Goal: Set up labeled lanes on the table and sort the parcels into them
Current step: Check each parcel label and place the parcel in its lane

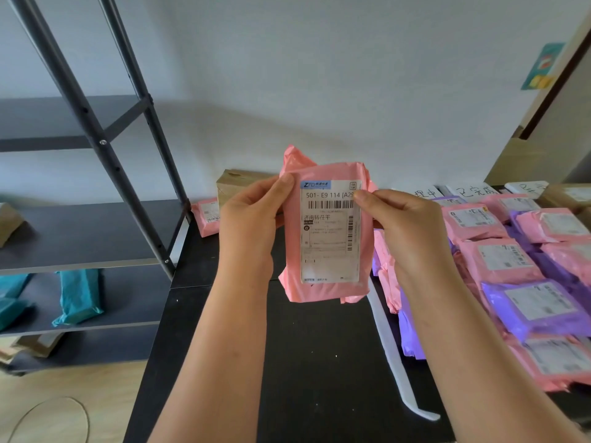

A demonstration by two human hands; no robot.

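We note both bare forearms extended forward and up; the left hand (252, 215) and right hand (407, 220) sit level, thumbs on the pink parcel (326, 244)'s near face, fingers curled behind its side edges.

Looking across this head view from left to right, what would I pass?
First a teal parcel on the shelf → small pink parcel lying at the back → left hand → held pink parcel, gripped by both hands → right hand → stacked pink and purple parcels.
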